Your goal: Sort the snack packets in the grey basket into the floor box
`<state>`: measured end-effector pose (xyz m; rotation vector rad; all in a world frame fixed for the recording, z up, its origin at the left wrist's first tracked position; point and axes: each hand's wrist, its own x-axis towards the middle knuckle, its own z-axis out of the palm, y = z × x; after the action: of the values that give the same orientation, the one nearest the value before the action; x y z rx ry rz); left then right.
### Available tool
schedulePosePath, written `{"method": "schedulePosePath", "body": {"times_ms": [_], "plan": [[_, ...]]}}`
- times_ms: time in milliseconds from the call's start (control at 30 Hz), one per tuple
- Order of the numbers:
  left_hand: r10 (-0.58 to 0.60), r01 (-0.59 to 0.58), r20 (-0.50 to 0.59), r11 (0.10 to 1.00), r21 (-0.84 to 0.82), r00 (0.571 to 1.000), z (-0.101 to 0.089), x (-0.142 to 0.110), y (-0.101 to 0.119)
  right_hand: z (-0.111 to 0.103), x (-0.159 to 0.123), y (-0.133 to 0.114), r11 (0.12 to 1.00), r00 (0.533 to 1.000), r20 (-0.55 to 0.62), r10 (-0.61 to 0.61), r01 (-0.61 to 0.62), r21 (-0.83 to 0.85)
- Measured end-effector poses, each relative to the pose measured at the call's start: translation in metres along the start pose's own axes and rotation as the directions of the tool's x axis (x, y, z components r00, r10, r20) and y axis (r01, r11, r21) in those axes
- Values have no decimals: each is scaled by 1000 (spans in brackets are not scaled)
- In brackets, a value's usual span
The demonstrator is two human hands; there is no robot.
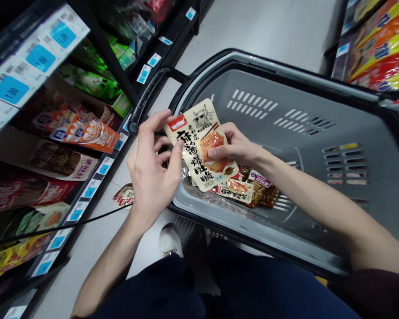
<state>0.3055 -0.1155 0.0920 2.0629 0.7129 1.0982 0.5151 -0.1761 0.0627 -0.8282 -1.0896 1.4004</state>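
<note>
A cream snack packet (197,166) with a cartoon bull, a red label and a food picture is held tilted above the shopping basket (279,95). My right hand (234,144) pinches its right side, the thumb lying over the food picture. At the packet's left edge, my left hand (156,164) has its thumb on the front and curled fingers partly hidden behind the upper corner. Below, inside the basket, lie a similar small packet (236,190) and dark snack packets (267,195), partly covered by my right forearm.
Store shelves with packaged snacks (83,128) and blue price tags (41,57) rise on the left. More bagged goods (382,48) are at upper right. Another packet (123,195) is partly visible beyond my left wrist. A basket handle (149,95) sticks out leftward. My white shoe (170,240) is below.
</note>
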Motion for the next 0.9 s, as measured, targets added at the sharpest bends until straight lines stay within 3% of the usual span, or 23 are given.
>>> {"method": "schedulePosePath", "body": {"times_ms": [100,167,467,600,767,900], "plan": [[-45,47,31,997,-61,998,1,-1,0,5,3,5,998,985,-162,-63,64,1],[-49,52,56,997,-59,997,2,-1,0,6,4,10,996,975,-203,-85,78,-43],[-37,39,66,999,-19,997,-1,-1,4,1,0,20,987,972,-215,-91,61,-146],[-44,42,78,999,33,996,-4,1,11,2,1,17,988,975,-192,-115,92,-122],[6,-13,74,996,84,997,-7,1,16,9,2,7,996,965,-251,-81,68,-60],[54,-79,153,983,164,987,-10,3,15,18,1,1,999,956,-291,-25,33,22]]}}
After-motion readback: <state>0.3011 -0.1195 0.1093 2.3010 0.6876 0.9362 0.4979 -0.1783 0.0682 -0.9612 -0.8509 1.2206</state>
